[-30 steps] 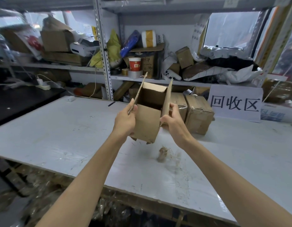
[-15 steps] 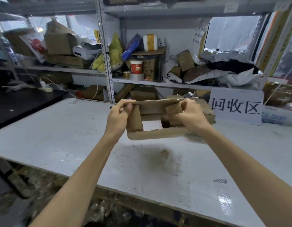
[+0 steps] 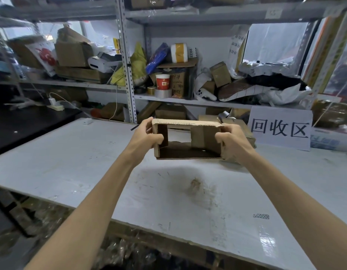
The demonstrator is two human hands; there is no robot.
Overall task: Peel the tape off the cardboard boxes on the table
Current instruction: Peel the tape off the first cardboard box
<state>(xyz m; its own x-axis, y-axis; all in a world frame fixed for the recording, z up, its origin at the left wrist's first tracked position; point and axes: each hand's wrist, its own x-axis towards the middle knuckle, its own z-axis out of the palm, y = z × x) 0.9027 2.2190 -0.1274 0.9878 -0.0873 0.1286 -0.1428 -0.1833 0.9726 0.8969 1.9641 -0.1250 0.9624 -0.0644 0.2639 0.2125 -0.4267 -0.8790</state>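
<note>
Cardboard box [image 3: 188, 152] held in the air above the near-middle of the table [image 3: 71, 162], well clear of its surface, open end toward the viewer so that one looks straight through it. The left hand [image 3: 149, 137] grips the left end wall, fingers curled round the edge into the opening; the right hand [image 3: 232, 141] grips the right end in the same way, fingers bent over the wall and an inner flap. The step in hand appears to be a check for leftover tape. It is best done by turning the box slowly between both hands, with the grip kept on the stiff end walls rather than the loose flaps. Once a strip is found, a corner should be lifted with a fingernail and drawn back low along the surface (a steep pull is likely to tear the paper face). The box is plain brown, its short flaps folded inward and its upper edge ragged; no tape shows plainly on the faces in view. A small brownish wad [image 3: 196, 185], possibly peeled tape, lies on the table below. Further boxes [image 3: 248, 133] stand behind the right hand, beside a white sign [image 3: 280, 115].
</note>
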